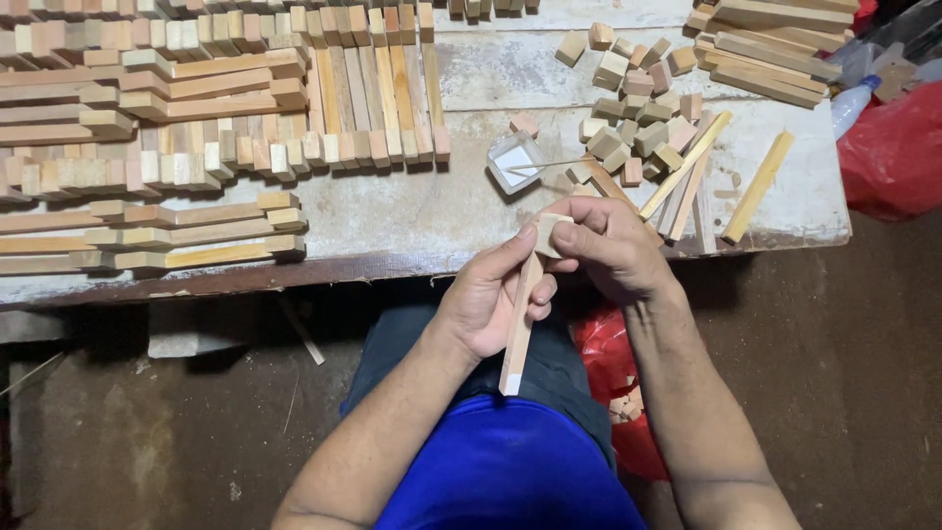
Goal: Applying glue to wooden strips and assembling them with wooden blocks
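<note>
Left hand (486, 299) wrapped around a long wooden stick (517, 329), held upright just off the bench's near edge. Right hand (601, 245) pinches a small wooden block (546, 232) onto the stick's top end. Past the hands, near that edge: white glue tray (512, 162), thin applicator across it. Pile of small blocks (633, 108) toward the right end. Rows of assembled sticks (226, 108) fill the left half and far edge.
</note>
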